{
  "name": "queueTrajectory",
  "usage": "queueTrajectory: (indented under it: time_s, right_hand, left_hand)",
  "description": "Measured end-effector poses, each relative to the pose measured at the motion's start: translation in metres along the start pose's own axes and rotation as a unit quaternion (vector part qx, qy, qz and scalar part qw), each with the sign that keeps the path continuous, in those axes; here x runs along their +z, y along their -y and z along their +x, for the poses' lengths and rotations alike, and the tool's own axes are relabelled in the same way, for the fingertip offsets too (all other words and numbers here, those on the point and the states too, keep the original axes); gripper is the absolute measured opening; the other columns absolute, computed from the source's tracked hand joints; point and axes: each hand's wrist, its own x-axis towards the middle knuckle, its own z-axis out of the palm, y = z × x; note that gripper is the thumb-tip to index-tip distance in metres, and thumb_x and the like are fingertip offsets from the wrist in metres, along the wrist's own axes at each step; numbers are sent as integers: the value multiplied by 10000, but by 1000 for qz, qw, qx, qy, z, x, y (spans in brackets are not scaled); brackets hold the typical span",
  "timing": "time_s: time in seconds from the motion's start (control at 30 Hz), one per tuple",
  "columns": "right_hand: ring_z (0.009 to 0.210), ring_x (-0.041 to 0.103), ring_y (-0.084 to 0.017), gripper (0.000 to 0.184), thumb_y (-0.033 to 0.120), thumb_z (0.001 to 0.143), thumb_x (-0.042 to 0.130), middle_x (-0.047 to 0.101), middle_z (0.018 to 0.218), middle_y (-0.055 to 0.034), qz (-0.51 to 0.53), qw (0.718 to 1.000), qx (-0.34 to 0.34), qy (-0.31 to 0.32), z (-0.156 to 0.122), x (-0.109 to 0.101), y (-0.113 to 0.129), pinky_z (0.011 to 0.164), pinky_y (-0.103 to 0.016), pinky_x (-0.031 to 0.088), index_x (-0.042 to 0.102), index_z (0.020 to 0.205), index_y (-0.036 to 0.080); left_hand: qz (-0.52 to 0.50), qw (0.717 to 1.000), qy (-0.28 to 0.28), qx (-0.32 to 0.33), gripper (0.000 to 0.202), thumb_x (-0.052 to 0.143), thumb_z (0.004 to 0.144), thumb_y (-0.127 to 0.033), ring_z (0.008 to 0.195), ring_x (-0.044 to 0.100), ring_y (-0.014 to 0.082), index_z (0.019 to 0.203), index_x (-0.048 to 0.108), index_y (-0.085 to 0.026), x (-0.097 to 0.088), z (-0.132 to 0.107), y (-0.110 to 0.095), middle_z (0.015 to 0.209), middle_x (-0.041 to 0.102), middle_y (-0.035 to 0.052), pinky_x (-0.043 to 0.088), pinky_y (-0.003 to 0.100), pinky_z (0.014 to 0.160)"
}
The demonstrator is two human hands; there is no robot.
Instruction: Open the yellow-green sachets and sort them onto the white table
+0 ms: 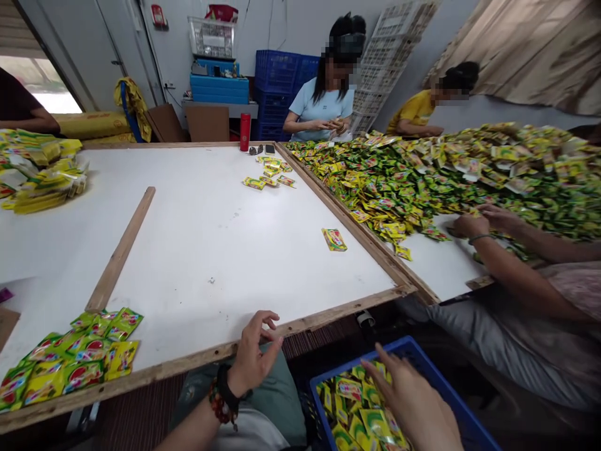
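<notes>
My left hand (256, 351) hovers at the wooden front edge of the white table, fingers loosely curled and apart, with nothing in it. Over a blue plastic crate (462, 404) to the right of my lap is my right hand (413, 394), its fingers spread and holding nothing. Yellow-and-green packets (350, 389) fill the crate beneath it. One small yellow box-shaped pack (334, 239) lies alone on the table's right part. At the near left corner sits a loose pile of green and yellow packets (84, 360).
A wooden strip (124, 247) lies on the table (225, 244). Wooden rails (347, 216) border it, with a big packet heap (422, 181) beyond on the right. A red bottle (245, 132) stands at the far edge. Co-workers sit around; one person's hands (483, 222) work at the right.
</notes>
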Motion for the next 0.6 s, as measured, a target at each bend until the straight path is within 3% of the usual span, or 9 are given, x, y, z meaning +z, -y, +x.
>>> queueTrajectory:
  time_s: [0.1,0.2,0.27,0.33,0.4,0.47,0.53,0.6]
  right_hand:
    - [1125,616,-356,658,508,845,501,631,1261,-217,59,997,-33,-37,76,0,1,896,-422,486,534,1340,76]
    - [1270,489,-351,727,386,849,554,480,1399,-274,106,991,0,-77,171,11,33,1001,-409,401,358,1427,-9]
    - [1317,422,-378,742,345,856,553,422,1405,-342,121,988,15,-93,223,18,55,1025,-444,365,303,1424,-63]
    - [1268,463,-412,715,299,843,567,469,1328,-383,135,986,16,-97,255,22,72,998,-500,380,325,1392,-89]
    - [1175,539,-422,663,233,808,590,548,1232,-372,150,984,-4,-96,260,27,85,954,-540,414,389,1354,-86]
    - [1142,569,-389,627,183,781,598,587,1214,-315,164,981,-53,-93,238,36,97,954,-533,435,437,1347,-35]
    - [1188,549,-326,634,179,783,600,577,1283,-227,179,972,-123,-92,191,53,111,999,-483,438,435,1384,65]
    - [1262,491,-277,646,222,825,588,527,1363,-152,198,954,-202,-104,126,75,126,1038,-449,430,385,1435,168]
  left_hand:
    - [-20,1000,6,4,163,461,930,-298,734,574,148,1019,550,-196,4,4,-1,893,562,55,484,243,612]
    - [-6,1000,-4,27,133,456,926,-263,763,570,156,946,563,-187,5,6,-3,869,571,59,471,232,625]
    - [10,1000,-15,25,134,458,924,-260,747,566,156,918,568,-183,6,6,-2,844,576,56,464,233,624]
    - [13,999,-29,14,164,454,929,-282,727,561,155,891,574,-178,6,5,0,817,574,55,457,237,614]
    - [-6,999,-40,-5,210,444,939,-324,703,557,153,886,581,-173,7,4,3,796,569,52,458,242,602]
    - [-52,996,-60,-31,235,437,947,-360,748,577,162,970,580,-176,10,3,4,867,587,69,487,255,627]
    - [-103,987,-108,-52,288,458,943,-377,920,597,189,1164,515,-200,12,5,3,1101,577,108,525,295,742]
    - [-143,974,-168,-55,469,516,918,-382,1137,538,219,1337,358,-244,14,10,-2,1358,437,129,502,351,908]
